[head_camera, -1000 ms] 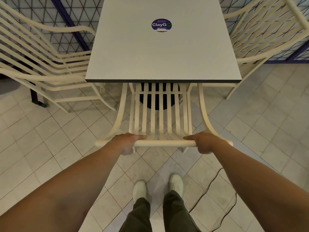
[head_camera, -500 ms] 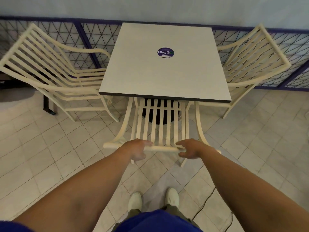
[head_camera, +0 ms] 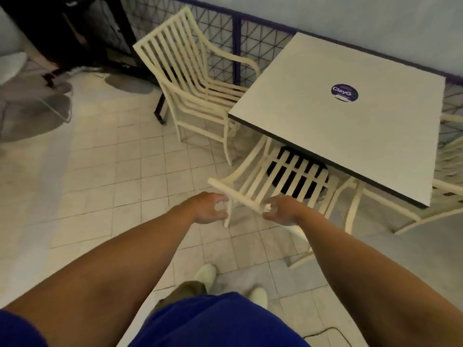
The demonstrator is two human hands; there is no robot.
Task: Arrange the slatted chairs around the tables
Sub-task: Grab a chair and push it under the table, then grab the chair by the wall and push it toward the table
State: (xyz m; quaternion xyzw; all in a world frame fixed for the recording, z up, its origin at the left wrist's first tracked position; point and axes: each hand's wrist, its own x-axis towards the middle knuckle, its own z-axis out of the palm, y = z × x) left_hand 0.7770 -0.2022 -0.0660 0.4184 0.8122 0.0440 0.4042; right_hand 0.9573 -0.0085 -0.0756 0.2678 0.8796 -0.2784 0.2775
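Chairs with cream slats stood at three sides of the square surface (head_camera: 350, 126), so this table looked nearly set. One slatted chair (head_camera: 190, 81) sat at the far-left side against the mesh fence (head_camera: 218, 28), angled rather than square to the edge. A second chair (head_camera: 451, 194) showed only in part at the right. The near chair (head_camera: 283, 179) was tucked with its seat under the dark table edge and its top rail (head_camera: 240, 196) jutting toward you. Other tables were out of view, so what remained could not be judged. Open tiled floor (head_camera: 105, 176) lay to your left, giving room to step back; a cable trailed by your feet. Your left hand (head_camera: 205, 209) and right hand (head_camera: 283, 211) hung just off the rail, fingers spread and holding nothing.
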